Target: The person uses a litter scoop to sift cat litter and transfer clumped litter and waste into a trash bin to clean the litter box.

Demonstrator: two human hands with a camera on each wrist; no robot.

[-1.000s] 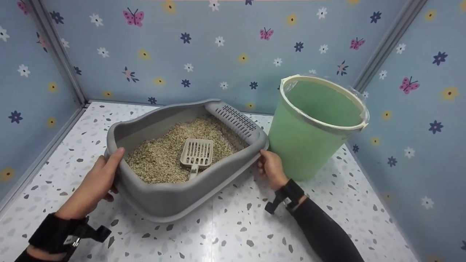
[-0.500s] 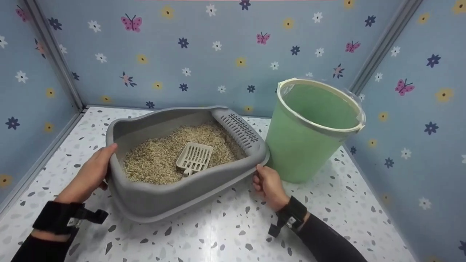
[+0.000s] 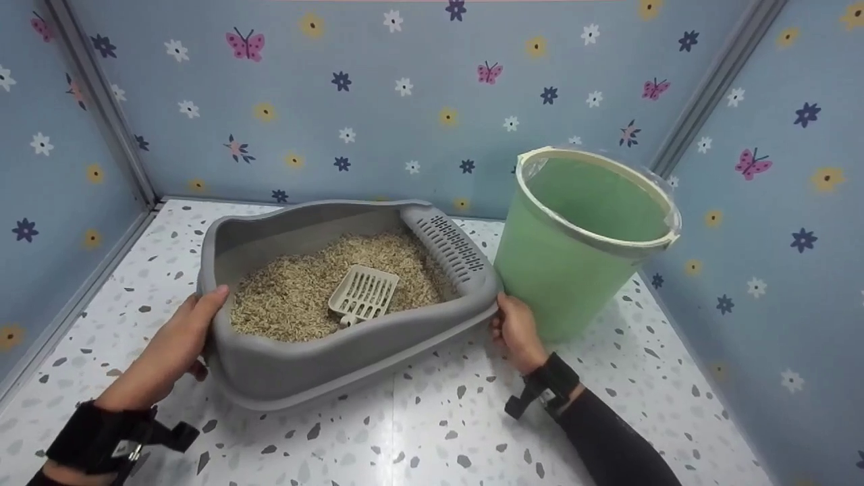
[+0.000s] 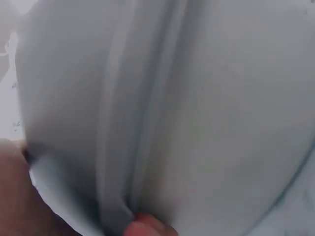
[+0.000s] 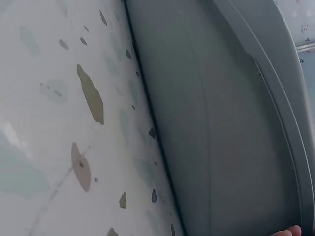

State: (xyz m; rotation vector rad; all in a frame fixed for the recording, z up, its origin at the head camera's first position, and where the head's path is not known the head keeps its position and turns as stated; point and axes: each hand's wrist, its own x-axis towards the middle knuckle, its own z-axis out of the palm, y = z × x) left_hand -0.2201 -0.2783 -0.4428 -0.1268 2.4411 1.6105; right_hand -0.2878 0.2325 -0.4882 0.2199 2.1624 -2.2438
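A grey litter box (image 3: 324, 368) stands at an angle on the speckled surface in the head view, part filled with tan litter pellets (image 3: 290, 297). On the pellets lies a beige slotted litter scoop (image 3: 368, 293); the front wall hides most of its handle. My left hand (image 3: 172, 344) grips the box's left end, thumb over the rim and fingers beneath it. In the left wrist view a fingertip (image 4: 147, 227) shows under the rim. At the near right corner, my right hand (image 3: 520, 331) holds the rim from below with curled fingers; only fingertips (image 5: 290, 230) show in the right wrist view.
A green bin (image 3: 553, 277) with a cream rim and a clear liner stands right beside the box's right corner, close to my right hand. Blue flower-patterned panels (image 3: 405, 135) close off the back and both sides. The white speckled surface (image 3: 432, 432) runs in front.
The box has turned a little and its right corner has dropped, then shifted slightly right with both hands on it. The scoop has tilted, and its handle has slipped behind the front wall.
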